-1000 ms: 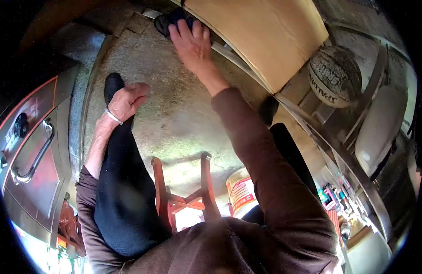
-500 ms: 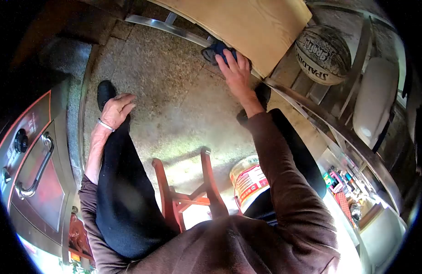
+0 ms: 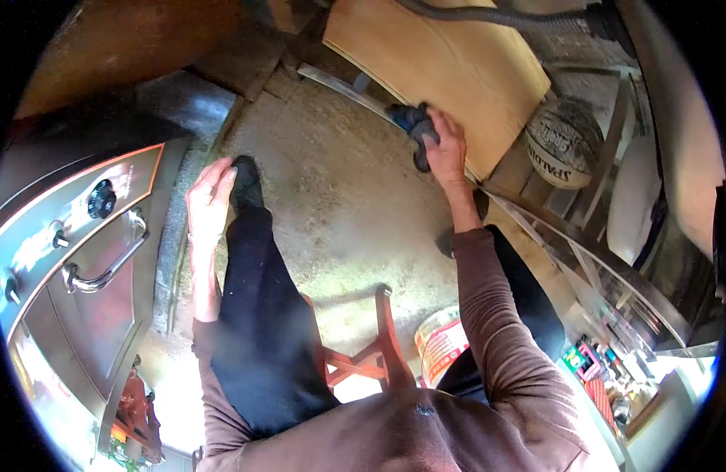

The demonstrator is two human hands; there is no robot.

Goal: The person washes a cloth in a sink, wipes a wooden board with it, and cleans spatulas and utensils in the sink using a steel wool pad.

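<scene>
Cloth (image 3: 410, 119), upper centre, pinched in grip of right hand (image 3: 448, 151); shifted rightward along rail (image 3: 339, 88) within last second, exposing rail's left stretch. Left hand (image 3: 209, 197) beside shoe (image 3: 246, 185), empty, fingers loosely extended.

"SPALD" legible on worn black-and-cream round basketball (image 3: 563, 144); red-and-white label (image 3: 444, 351) on pale round bucket (image 3: 434, 322): print too small.

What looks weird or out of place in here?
Maybe the basketball, on the right near the wooden board: a toy seems a bit odd near a cabinet with knobs. It looks dirty or worn; I can't tell which. I see no clear spill on the floor.
</scene>
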